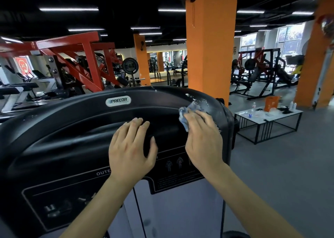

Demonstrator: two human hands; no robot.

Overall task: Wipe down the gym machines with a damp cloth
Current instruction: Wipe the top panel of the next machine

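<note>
A black gym machine cover (68, 122) with a silver logo badge (118, 101) fills the lower left of the head view. My left hand (132, 149) lies flat on its curved ridge, fingers straight. To the right, my right hand (202, 138) presses a crumpled pale blue cloth (188, 114) against the cover's upper right curve. Wet streaks (202, 102) shine on the black surface just above the cloth. A printed instruction panel (177, 167) sits below my hands.
An orange pillar (210, 44) rises directly behind the machine. A low white table (267, 114) with bottles and an orange bag stands on the grey floor to the right. Red and black weight racks (77, 62) and treadmills stand at the left.
</note>
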